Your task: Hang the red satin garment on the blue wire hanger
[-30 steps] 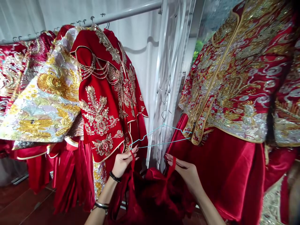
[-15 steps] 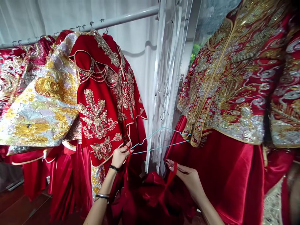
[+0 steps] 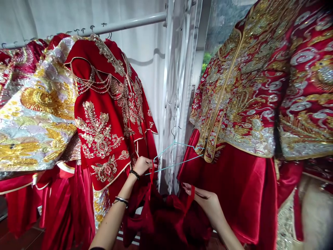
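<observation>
My left hand (image 3: pixel 142 165) pinches a thin red strap of a dark red satin garment (image 3: pixel 166 222) against the left end of a light blue wire hanger (image 3: pixel 177 158). The hanger's right end sits under the hem of the embroidered red and gold jacket (image 3: pixel 249 97) on the right. Lower down, my right hand (image 3: pixel 206 200) grips the garment's other red strap (image 3: pixel 190 194). The garment sags between both hands below the hanger.
A metal rail (image 3: pixel 130 23) carries several embroidered red and gold garments (image 3: pixel 104 114) on the left. White curtains (image 3: pixel 179 86) hang in the middle behind the hanger. A red skirt (image 3: pixel 234 194) hangs under the jacket. Dark wooden floor (image 3: pixel 26 236) shows at the lower left.
My left hand has carried its strap up onto the hanger's left end. The right hand stays low with the other strap. The view has shifted slightly to the right.
</observation>
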`<state>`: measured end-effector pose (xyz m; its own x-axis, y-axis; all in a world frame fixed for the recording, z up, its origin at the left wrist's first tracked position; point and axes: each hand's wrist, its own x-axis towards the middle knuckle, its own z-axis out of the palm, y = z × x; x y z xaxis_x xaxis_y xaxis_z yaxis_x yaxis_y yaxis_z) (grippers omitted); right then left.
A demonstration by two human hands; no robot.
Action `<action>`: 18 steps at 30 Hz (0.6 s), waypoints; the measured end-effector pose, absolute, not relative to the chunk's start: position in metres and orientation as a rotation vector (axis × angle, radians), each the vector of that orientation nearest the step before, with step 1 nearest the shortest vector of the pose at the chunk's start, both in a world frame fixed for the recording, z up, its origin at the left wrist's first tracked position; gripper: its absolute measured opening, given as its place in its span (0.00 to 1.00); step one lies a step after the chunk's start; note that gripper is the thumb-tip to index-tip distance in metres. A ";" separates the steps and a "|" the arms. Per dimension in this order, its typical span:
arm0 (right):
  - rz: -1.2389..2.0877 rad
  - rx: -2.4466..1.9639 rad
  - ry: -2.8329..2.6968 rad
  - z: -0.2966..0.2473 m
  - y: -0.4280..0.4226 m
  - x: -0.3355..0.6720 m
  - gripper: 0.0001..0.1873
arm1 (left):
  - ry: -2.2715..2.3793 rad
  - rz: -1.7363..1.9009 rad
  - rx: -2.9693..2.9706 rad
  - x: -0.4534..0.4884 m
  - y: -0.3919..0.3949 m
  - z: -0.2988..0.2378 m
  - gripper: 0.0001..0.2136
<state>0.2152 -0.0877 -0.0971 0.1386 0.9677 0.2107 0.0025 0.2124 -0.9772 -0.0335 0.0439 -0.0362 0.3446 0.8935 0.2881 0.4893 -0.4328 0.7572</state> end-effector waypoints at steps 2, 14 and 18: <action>0.961 -1.112 -1.191 -0.104 -0.088 0.216 0.21 | 1.310 0.791 2.171 -0.034 0.041 -0.027 0.11; 0.977 -1.128 -1.177 -0.096 -0.090 0.208 0.22 | 1.509 1.161 2.858 0.015 0.016 0.030 0.20; 1.000 -1.137 -1.168 -0.089 -0.091 0.201 0.23 | 1.179 1.349 3.395 0.068 0.011 0.012 0.16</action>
<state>0.2014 -0.0912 -0.0886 0.1369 0.9776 0.1601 -0.0082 0.1627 -0.9866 0.0678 0.0112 0.0115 0.6154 0.2542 0.7461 0.7054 -0.6000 -0.3774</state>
